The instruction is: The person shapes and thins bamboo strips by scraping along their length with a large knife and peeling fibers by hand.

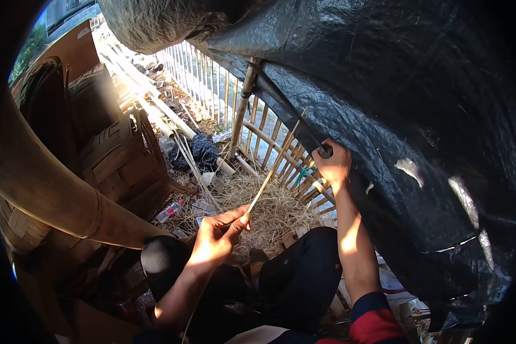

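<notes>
My left hand [221, 234] is at the lower middle, its thumb and fingers pinching a thin pale bamboo strip [265, 182]. The strip slants up to the right; a thinner length trails below the hand. My right hand [333, 163] is raised at the edge of a black plastic sheet [395, 114], fingers curled round a dark handle-like object [325, 151], most of which is hidden. A green tie [304, 175] sits on the bamboo fence [264, 137] just left of my right hand.
A thick bamboo pole [46, 172] crosses the left side before woven panels [120, 155]. Dry straw [281, 215], a plastic bottle [169, 211] and a dark bundle [199, 152] lie on the ground. An upright bamboo post [244, 103] stands beyond.
</notes>
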`<state>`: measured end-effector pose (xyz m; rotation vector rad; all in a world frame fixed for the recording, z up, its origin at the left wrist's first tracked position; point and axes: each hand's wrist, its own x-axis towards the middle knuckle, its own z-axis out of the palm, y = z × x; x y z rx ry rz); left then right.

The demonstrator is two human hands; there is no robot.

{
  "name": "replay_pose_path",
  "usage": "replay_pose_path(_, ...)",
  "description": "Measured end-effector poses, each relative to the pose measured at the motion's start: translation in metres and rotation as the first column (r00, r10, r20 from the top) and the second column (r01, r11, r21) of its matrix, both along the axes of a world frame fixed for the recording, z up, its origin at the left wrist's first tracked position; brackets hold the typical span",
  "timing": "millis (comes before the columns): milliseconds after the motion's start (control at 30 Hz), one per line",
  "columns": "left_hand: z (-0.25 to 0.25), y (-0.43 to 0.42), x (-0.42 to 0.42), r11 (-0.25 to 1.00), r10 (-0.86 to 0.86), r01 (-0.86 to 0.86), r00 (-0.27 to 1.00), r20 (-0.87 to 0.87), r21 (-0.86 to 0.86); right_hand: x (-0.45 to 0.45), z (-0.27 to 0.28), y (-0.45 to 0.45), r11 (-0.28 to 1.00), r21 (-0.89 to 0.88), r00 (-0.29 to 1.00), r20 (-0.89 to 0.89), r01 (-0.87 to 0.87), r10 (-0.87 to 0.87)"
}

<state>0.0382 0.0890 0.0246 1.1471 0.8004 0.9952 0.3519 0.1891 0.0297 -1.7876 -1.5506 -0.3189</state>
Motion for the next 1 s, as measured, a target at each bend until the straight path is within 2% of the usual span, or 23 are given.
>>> replay_pose_path(33, -0.002, 0.001, -0.001, 1.0, 0.001, -0.001, 1.0, 0.001, 0.004, -0.001, 0.0, -0.001, 1.0, 0.004, 1.0, 0.001, -0.001, 0.001)
replay_pose_path(100, -0.006, 0.003, -0.003, 0.999, -0.022, 0.021, 0.998, -0.066, -0.027, -0.006, -0.001, -0.005, 0.998, -0.03, 0.98, -0.192, -0.051, 0.045)
replay_pose_path(133, -0.002, 0.002, -0.003, 0.998, -0.018, 0.015, 0.999, -0.045, -0.062, -0.013, 0.0, -0.009, 0.997, 0.029, 0.98, -0.184, -0.069, 0.073)
replay_pose_path(233, -0.003, 0.004, -0.004, 0.999, -0.033, 0.032, 0.998, -0.05, -0.027, -0.024, 0.001, -0.027, 0.928, -0.009, 0.928, -0.022, -0.373, 0.373)
replay_pose_path(267, -0.004, 0.004, -0.004, 0.999, -0.036, 0.035, 0.998, -0.052, -0.031, -0.032, 0.007, -0.029, 0.92, -0.021, 0.916, 0.083, -0.392, 0.393)
replay_pose_path(300, -0.006, 0.004, -0.005, 0.999, -0.018, 0.016, 0.999, -0.036, -0.033, -0.031, 0.009, -0.027, 0.921, -0.023, 0.918, 0.078, -0.388, 0.388)
replay_pose_path(367, -0.009, 0.004, -0.009, 0.999, 0.028, -0.028, 1.0, -0.001, -0.039, -0.029, 0.015, -0.018, 0.971, -0.098, 0.975, 0.023, -0.217, 0.22)
replay_pose_path(400, -0.013, 0.006, -0.009, 0.998, 0.043, -0.042, 0.999, -0.003, 0.053, -0.027, 0.018, -0.011, 0.987, -0.078, 0.99, -0.004, -0.142, 0.142)
replay_pose_path(433, -0.012, 0.005, -0.01, 0.997, 0.046, -0.046, 0.999, -0.003, 0.054, -0.02, 0.014, -0.005, 0.994, -0.06, 0.995, -0.03, -0.097, 0.095)
replay_pose_path(533, 0.002, 0.004, -0.01, 1.0, 0.001, -0.002, 0.996, -0.092, -0.017, -0.016, 0.01, -0.01, 0.993, -0.048, 0.993, -0.048, -0.107, 0.105)
replay_pose_path(567, 0.002, 0.003, -0.01, 1.0, 0.002, -0.003, 0.996, -0.086, -0.014, -0.017, 0.009, -0.014, 0.99, -0.068, 0.992, -0.022, -0.126, 0.125)
replay_pose_path(600, 0.001, 0.003, -0.008, 0.999, 0.028, -0.026, 0.995, -0.092, 0.022, -0.017, 0.011, -0.019, 0.975, -0.159, 0.988, -0.018, -0.156, 0.156)
replay_pose_path(633, -0.001, 0.003, -0.008, 0.997, 0.053, -0.047, 0.993, -0.101, 0.057, -0.017, 0.014, -0.02, 0.975, -0.161, 0.988, -0.019, -0.154, 0.153)
replay_pose_path(700, -0.005, 0.001, -0.009, 0.994, 0.067, -0.054, 0.989, -0.131, 0.1, -0.016, 0.019, -0.021, 0.97, -0.169, 0.974, 0.117, -0.174, 0.195)
replay_pose_path(733, -0.006, 0.001, -0.011, 0.996, 0.045, -0.032, 0.986, -0.158, 0.087, -0.016, 0.023, -0.018, 0.963, -0.266, 0.994, 0.087, -0.04, 0.066)
replay_pose_path(833, -0.005, 0.002, -0.012, 0.994, 0.027, -0.007, 0.983, -0.179, 0.109, -0.004, 0.017, -0.009, 0.98, -0.189, 0.997, 0.043, 0.067, -0.06)
replay_pose_path(900, 0.004, 0.001, -0.01, 0.999, -0.019, 0.026, 0.983, -0.185, 0.037, -0.005, 0.018, -0.019, 0.972, -0.229, 0.998, -0.024, 0.049, -0.056)
replay_pose_path(933, -0.008, 0.005, -0.01, 0.987, -0.012, 0.039, 0.986, -0.169, 0.155, -0.005, 0.022, -0.022, 0.968, -0.249, 0.999, -0.037, 0.002, -0.011)
replay_pose_path(1000, -0.018, 0.007, -0.007, 0.985, 0.01, 0.015, 0.99, -0.142, 0.174, 0.001, 0.016, -0.012, 0.975, -0.219, 0.999, -0.035, 0.027, -0.036)
